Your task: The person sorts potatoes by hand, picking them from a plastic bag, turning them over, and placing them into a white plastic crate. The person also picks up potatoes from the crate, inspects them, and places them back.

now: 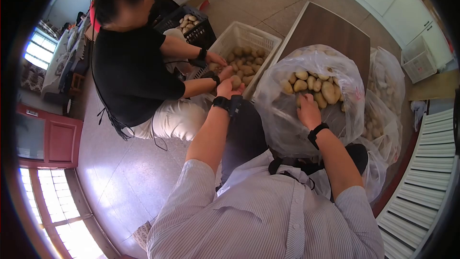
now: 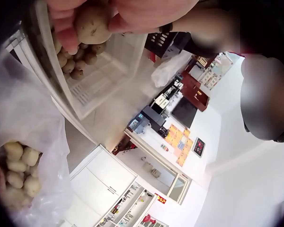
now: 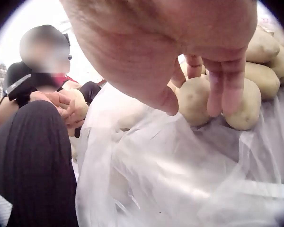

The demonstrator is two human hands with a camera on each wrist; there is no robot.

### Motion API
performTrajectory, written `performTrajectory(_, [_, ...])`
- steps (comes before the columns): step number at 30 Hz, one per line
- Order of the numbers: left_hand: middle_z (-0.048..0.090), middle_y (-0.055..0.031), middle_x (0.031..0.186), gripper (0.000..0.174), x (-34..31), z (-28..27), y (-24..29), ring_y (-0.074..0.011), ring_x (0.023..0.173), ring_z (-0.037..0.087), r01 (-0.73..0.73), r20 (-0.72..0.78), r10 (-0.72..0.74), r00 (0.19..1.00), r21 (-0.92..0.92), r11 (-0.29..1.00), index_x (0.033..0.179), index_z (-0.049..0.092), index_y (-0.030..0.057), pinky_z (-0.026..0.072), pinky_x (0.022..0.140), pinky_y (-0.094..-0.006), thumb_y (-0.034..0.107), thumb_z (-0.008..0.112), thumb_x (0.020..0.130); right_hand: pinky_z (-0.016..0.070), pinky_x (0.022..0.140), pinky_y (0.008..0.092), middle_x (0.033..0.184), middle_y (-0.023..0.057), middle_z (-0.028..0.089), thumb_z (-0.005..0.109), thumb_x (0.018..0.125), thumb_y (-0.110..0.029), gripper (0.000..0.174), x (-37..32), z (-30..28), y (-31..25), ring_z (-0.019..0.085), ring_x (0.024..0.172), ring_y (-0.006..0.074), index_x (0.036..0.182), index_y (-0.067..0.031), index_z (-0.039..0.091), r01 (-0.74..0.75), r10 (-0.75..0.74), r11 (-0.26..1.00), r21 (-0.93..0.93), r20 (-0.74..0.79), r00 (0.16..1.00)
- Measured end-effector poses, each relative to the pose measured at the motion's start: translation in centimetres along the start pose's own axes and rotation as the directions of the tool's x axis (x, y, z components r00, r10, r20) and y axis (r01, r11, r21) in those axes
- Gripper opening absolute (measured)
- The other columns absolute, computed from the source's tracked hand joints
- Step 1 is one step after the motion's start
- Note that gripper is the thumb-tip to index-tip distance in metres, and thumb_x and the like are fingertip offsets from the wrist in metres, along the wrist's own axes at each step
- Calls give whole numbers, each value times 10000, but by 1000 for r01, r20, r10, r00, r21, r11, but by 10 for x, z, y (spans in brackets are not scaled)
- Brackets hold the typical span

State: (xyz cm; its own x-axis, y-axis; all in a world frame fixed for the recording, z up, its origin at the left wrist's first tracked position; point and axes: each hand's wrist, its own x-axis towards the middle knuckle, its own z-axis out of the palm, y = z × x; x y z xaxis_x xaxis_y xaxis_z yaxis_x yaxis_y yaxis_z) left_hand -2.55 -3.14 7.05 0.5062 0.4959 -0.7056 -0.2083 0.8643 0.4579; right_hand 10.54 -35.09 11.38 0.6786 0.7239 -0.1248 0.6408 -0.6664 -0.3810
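Note:
Over the near edge of the white crate (image 1: 269, 42), my left hand (image 1: 229, 89) holds a round potato (image 2: 92, 27) between thumb and fingers. More potatoes (image 1: 245, 60) lie inside that crate, where another person's hands (image 1: 225, 71) are also at work, close to mine. My right hand (image 1: 309, 113) reaches into a clear plastic bag (image 1: 275, 117) of potatoes (image 1: 329, 92). In the right wrist view its thumb and fingers grip a pale potato (image 3: 194, 101) at the front of the pile, and a second potato (image 3: 246, 106) sits against the fingers.
A person in a black shirt (image 1: 132, 69) sits to the left. Behind the white crate stands a black crate (image 1: 201, 33) with potatoes. The bag rests against a brown tabletop (image 1: 330, 26). More filled bags (image 1: 383, 110) stand at right, beside a white radiator (image 1: 421, 172).

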Motion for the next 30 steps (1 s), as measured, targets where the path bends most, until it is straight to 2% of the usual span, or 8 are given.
performTrajectory(6, [506,-145,1188,230,1,-4,0,-320,1006,538,-27,-49,23,999,-67,997,1161,486,63,550,760,-499,77,499,932,504,835,470,1331,141,443,623,842,-97,450,-3,11,5,565,1037,384,1275,-71,500,5,-7,998,-69,-18,1000])
performTrajectory(10, [494,-181,1126,263,12,-11,5,-351,955,552,48,-80,-52,995,-56,997,1184,432,20,553,778,-514,74,491,933,508,830,469,1319,117,464,614,833,-87,427,-8,17,6,567,1044,375,1247,-94,512,20,-23,996,-83,-29,999])
performTrajectory(12, [487,-191,1101,274,19,-13,4,-361,939,555,96,-92,-99,991,-34,995,1189,411,6,555,777,-512,73,488,934,510,811,482,1302,151,481,498,866,-43,347,-12,17,5,588,1013,382,1207,-97,532,27,-31,997,-76,-49,998])
performTrajectory(15, [473,-191,1066,276,5,-3,-3,-374,929,555,0,-99,-4,995,-47,999,1186,378,-3,558,771,-500,69,479,939,512,804,485,1280,143,488,462,876,-31,356,-19,20,5,593,998,383,1218,-106,524,27,-32,995,-101,-48,998])
performTrajectory(22, [505,-148,1091,249,-26,12,-13,-297,874,587,-199,62,193,979,104,975,1177,475,-6,553,741,-423,89,495,949,517,794,471,1238,137,505,503,853,-27,368,-31,28,17,603,961,388,1208,-122,516,6,-9,988,-155,-19,1000])
performTrajectory(25, [521,-134,1093,258,-44,24,-17,-273,856,590,-244,115,230,966,132,961,1178,502,-14,548,735,-400,105,509,949,513,787,470,1225,140,511,558,820,-33,391,-33,24,25,603,960,396,1198,-123,512,42,-45,998,-55,-58,997])
performTrajectory(28, [543,-120,1046,225,-48,30,-20,-276,867,595,-274,143,252,957,161,948,1135,522,-7,543,743,-400,118,530,947,505,783,467,1227,145,506,612,779,-54,458,-30,18,28,594,955,412,1219,-113,502,28,-1,991,134,-198,980])
performTrajectory(30, [561,-108,1012,191,-52,33,-23,-280,878,604,-323,179,291,940,189,927,1105,539,10,538,752,-409,124,535,952,512,741,440,1152,123,550,655,762,-79,485,-22,29,41,628,902,349,1223,-89,504,165,-57,957,237,-404,913])
